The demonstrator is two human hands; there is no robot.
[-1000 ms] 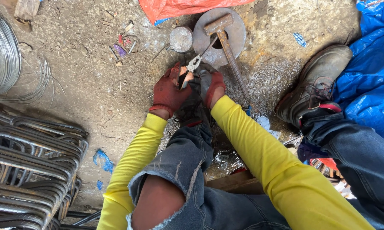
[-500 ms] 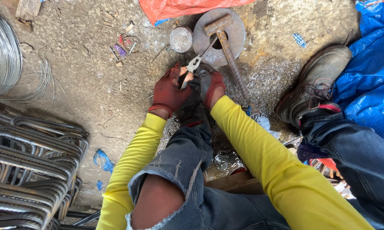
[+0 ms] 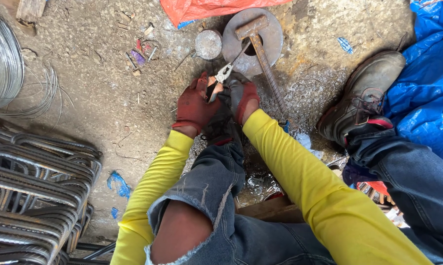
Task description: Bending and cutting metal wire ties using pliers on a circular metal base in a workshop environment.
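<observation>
On the dirt floor (image 3: 98, 98), just below the round metal plate (image 3: 275, 39) with the hammer (image 3: 263, 54), both gloved hands meet. Left hand (image 3: 194, 105) fingers clench the pliers (image 3: 220, 78); right hand (image 3: 242, 95) fingers curl around something hidden, probably wire being gripped or cut.

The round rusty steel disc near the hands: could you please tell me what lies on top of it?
A hammer with a ribbed bar handle lies across the round rusty steel disc, head on the plate. Whatever sits under the head is covered.
</observation>
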